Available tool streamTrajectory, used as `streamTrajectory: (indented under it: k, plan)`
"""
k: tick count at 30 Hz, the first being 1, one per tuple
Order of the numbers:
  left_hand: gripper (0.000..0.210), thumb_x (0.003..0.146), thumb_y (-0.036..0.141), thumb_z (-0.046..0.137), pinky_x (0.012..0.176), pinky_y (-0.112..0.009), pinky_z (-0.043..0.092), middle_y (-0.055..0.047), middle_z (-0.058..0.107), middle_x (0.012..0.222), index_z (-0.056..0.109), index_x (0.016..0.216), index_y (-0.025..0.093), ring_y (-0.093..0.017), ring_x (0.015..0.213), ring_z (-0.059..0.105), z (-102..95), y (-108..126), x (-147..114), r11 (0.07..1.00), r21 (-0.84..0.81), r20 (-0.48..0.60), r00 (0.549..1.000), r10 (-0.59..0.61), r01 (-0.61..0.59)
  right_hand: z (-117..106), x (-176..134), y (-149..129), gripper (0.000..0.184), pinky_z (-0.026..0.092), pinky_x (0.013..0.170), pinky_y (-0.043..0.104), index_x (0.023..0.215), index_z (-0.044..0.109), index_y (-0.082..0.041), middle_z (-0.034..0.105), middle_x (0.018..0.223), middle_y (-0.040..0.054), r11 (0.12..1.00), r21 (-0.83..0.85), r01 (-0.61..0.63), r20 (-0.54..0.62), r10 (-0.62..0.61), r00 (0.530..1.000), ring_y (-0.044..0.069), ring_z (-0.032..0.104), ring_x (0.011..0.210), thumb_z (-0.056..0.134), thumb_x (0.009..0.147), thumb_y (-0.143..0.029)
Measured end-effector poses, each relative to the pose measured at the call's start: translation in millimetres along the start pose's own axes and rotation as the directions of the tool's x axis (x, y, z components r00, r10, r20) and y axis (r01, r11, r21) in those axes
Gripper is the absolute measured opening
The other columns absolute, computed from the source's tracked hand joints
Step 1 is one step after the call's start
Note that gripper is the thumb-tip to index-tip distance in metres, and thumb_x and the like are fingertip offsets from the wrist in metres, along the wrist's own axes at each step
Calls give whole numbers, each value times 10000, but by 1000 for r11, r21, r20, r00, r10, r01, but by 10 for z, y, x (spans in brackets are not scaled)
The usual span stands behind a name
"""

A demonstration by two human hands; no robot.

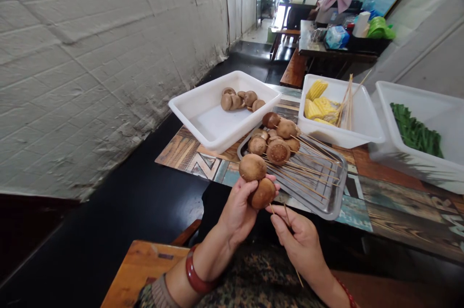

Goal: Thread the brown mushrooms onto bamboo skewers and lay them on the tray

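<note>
My left hand [234,213] is closed around two brown mushrooms, an upper mushroom [253,168] and a lower mushroom [263,194] pressed against it. In the fingertips of my right hand [300,238] are thin wooden skewers [299,276]. One runs up to the underside of the lower mushroom; how deep it goes is hidden. Another stick's end shows above my fingers, and a length of stick hangs out below the palm. Just beyond my hands, a metal tray [340,197] bears several skewered mushrooms [278,151], their sticks pointing right.
Behind the tray stands a white tub [203,136] with loose mushrooms [237,99]. Further right, one tub [362,136] holds corn pieces [316,102] and skewers; another [409,165] holds green leaves [416,129]. A wooden seat [134,269] is at lower left. A person in green sits far back.
</note>
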State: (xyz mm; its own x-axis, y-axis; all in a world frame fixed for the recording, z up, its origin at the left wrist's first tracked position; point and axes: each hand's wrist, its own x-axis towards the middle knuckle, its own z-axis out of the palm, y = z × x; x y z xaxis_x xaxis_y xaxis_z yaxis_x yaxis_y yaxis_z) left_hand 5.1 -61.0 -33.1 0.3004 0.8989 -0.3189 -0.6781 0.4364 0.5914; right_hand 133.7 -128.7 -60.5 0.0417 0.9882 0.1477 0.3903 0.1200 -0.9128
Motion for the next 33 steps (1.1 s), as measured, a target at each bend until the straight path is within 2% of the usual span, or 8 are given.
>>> streamTrajectory:
  k: [3, 7, 9, 16, 22, 25, 28, 33]
  plan:
    - [209, 771, 240, 699, 827, -380, 555, -105, 715, 981, 670, 938, 118, -234, 854, 690, 16, -20, -5, 1000, -3, -17, 1000, 25, -25, 6, 1, -5, 253, 401, 438, 220, 968, 744, -170, 517, 529, -37, 1000, -4, -1, -9, 1, 1000, 111, 444, 418, 534, 929, -305]
    - [217, 747, 223, 715, 816, -368, 558, -99, 710, 971, 665, 932, 121, -226, 849, 687, 32, -45, -8, 999, 10, -49, 998, 37, -36, 28, -3, -3, 272, 399, 467, 209, 746, 686, -193, 481, 512, -49, 999, -5, -43, -35, 43, 998, 107, 455, 445, 538, 936, -318]
    - [215, 740, 222, 711, 807, -372, 559, -97, 708, 950, 669, 924, 120, -224, 830, 684, 40, -58, -9, 999, 24, -47, 998, 33, -32, 39, -16, 6, 292, 399, 481, 206, 703, 646, -198, 479, 520, -51, 999, 0, -53, -44, 53, 998, 106, 457, 459, 533, 942, -322]
    - [176, 737, 237, 681, 796, -346, 543, -83, 704, 835, 686, 863, 116, -213, 770, 684, 79, -83, -33, 997, 59, -40, 998, -43, 45, 48, -23, 9, 294, 379, 472, 201, 724, 606, -199, 461, 538, -58, 997, 47, -60, -46, 62, 997, 99, 429, 463, 499, 961, -337]
    - [335, 788, 374, 675, 829, -400, 554, -140, 717, 1065, 684, 1001, 115, -287, 927, 695, 18, -36, -3, 999, -22, -31, 998, -48, 47, 37, -7, -12, 264, 377, 457, 201, 770, 645, -191, 465, 533, -57, 994, 68, -83, -23, 85, 996, 100, 422, 453, 515, 950, -333]
    - [445, 820, 476, 665, 844, -406, 559, -138, 699, 1140, 644, 1118, 145, -279, 967, 694, -39, -8, 55, 996, -82, -56, 998, -35, 31, 41, -19, -11, 257, 379, 458, 203, 755, 646, -192, 467, 526, -54, 993, 72, -92, -14, 94, 996, 102, 427, 454, 529, 941, -327]
    - [473, 809, 465, 707, 833, -391, 568, -131, 693, 1154, 607, 1164, 169, -255, 951, 701, -62, 7, 95, 998, -57, -76, 997, 5, -9, 45, -35, 3, 258, 382, 465, 207, 748, 643, -194, 463, 523, -54, 991, 89, -96, -3, 97, 995, 105, 428, 459, 530, 939, -326]
    - [458, 783, 411, 749, 696, -361, 589, -111, 703, 1115, 591, 1149, 187, -244, 842, 716, 1, 14, 87, 999, 32, -84, 995, 45, -43, 49, -64, 66, 271, 374, 467, 211, 775, 645, -190, 458, 532, -55, 986, 112, -126, 9, 125, 992, 105, 415, 461, 511, 951, -346]
